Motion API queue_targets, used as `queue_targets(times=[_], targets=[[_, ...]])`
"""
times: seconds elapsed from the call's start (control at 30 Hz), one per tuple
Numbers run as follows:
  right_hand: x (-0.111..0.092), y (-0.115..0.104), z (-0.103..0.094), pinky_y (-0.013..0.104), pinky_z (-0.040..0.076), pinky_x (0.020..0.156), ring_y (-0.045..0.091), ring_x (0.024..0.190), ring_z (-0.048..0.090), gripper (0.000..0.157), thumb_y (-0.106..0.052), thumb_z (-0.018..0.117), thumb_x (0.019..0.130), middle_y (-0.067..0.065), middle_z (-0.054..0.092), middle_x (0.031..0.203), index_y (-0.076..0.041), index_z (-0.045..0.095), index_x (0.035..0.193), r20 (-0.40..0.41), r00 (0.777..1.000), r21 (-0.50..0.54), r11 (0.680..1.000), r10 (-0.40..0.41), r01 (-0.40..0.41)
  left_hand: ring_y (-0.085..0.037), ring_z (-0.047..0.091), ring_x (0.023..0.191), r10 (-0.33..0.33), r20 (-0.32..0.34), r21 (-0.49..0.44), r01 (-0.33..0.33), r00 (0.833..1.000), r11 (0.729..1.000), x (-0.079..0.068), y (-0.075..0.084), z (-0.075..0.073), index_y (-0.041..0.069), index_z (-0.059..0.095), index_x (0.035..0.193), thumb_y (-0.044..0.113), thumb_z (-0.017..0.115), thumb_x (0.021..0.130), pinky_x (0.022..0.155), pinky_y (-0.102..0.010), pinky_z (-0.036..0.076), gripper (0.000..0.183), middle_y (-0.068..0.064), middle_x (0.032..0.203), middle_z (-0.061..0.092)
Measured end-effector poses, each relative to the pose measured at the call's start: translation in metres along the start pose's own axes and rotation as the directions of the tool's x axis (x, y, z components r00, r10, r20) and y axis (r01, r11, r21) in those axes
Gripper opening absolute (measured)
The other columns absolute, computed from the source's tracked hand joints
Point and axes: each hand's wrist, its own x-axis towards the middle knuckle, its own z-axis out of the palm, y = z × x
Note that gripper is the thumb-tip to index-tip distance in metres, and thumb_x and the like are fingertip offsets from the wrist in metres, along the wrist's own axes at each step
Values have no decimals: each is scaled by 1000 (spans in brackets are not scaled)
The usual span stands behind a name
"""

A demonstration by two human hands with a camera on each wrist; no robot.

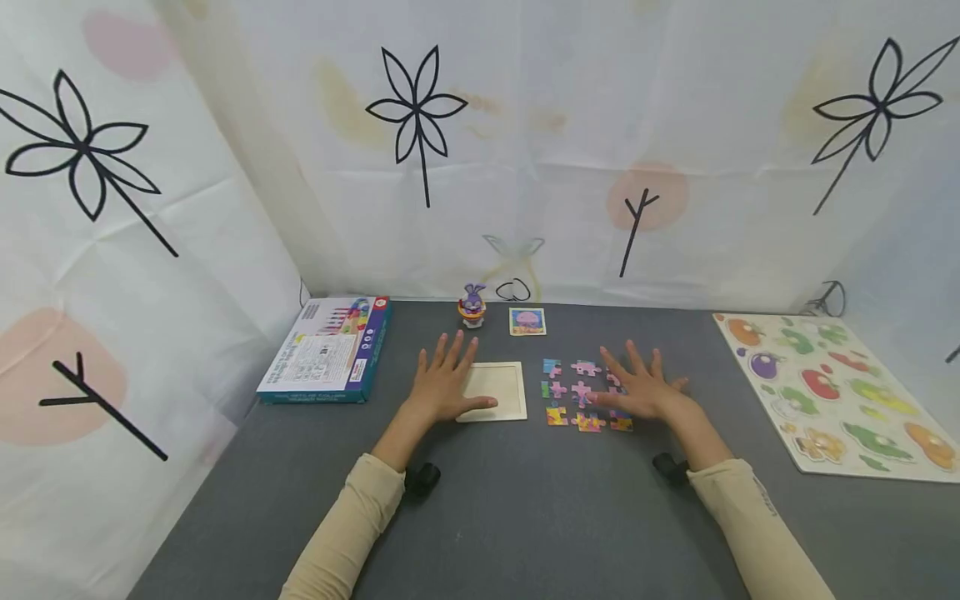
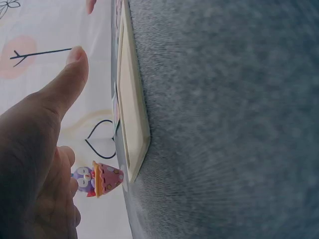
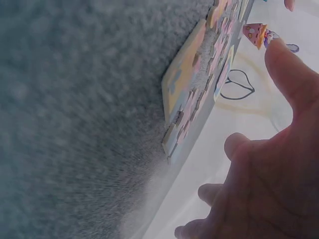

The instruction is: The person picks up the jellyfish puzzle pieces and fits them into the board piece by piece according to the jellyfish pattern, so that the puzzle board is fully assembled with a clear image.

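Observation:
My left hand, fingers spread, overlaps the left side of a shallow cream puzzle frame. The left wrist view shows the hand raised above the table, the frame lying flat beyond the thumb. Several loose jigsaw pieces in pink, blue and yellow lie in rows right of the frame. Over their right edge spreads my right hand, covering part of some pieces. In the right wrist view its fingers are apart with nothing between them, and the pieces lie flat on the table.
A small picture card lies behind the pieces, near a purple bunny figurine in a cup. To the left is a boxed set; to the right, a large board with vegetable pictures. A patterned white cloth hangs behind the grey table.

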Motion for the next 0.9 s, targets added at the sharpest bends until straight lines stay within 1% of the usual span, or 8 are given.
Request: queue_targets(times=[0.17,0.3,0.4,0.47,0.57,0.73,0.83,0.9], targets=[[3,1,4,83,6,85,61,130,-4,87,-66,42,85,28,0,151,-16,12,149,-16,1000,-10,1000,5,-5,-30,-9,143,20,41,-47,-18,999,999,-1,-4,3,22,-3,149,75,47,74,111,-59,5,104,-4,156,-8],[14,-3,3,73,25,93,56,127,25,67,-48,47,91,33,31,141,-3,36,140,-161,985,-35,998,-60,55,-35,-1,143,85,69,-162,-73,994,984,3,-14,3,14,1,149,69,56,74,109,-63,8,108,-11,156,0],[26,-9,1,59,40,89,46,108,50,47,-29,54,91,29,57,116,5,55,123,-281,947,-44,987,-158,152,-37,0,142,151,101,-256,-121,983,959,7,-26,6,7,5,149,64,65,71,108,-64,9,113,-14,155,3],[34,-12,2,46,49,75,34,83,61,38,-21,57,90,21,66,90,6,61,116,-310,932,6,980,-189,201,-35,-2,143,190,137,-300,-142,972,943,9,-34,10,5,6,148,61,68,69,109,-62,8,116,-13,156,2],[44,-16,4,30,41,46,16,48,50,32,-15,60,87,5,53,54,5,64,112,-314,930,110,966,-191,236,-33,-2,143,242,168,-354,-171,956,920,10,-44,14,4,8,148,60,69,69,110,-61,7,115,-13,156,3],[58,-27,6,22,24,42,8,42,25,33,-13,67,82,-6,25,46,3,65,111,-298,935,174,953,-190,249,-31,2,143,266,187,-374,-182,946,909,8,-52,16,4,9,148,56,69,73,112,-58,6,109,-12,156,3],[66,-35,6,24,28,45,11,44,29,34,-13,70,79,4,42,44,0,66,110,-302,937,164,959,-175,232,-29,3,144,260,179,-374,-179,949,910,7,-50,16,5,9,148,54,69,73,113,-55,5,108,-11,156,4],[69,-38,7,28,35,51,17,50,43,33,-13,71,78,15,63,61,-3,68,109,-303,943,149,970,-138,190,-29,4,144,276,158,-381,-199,948,903,9,-47,16,4,10,148,55,69,73,113,-55,5,108,-11,156,5]])
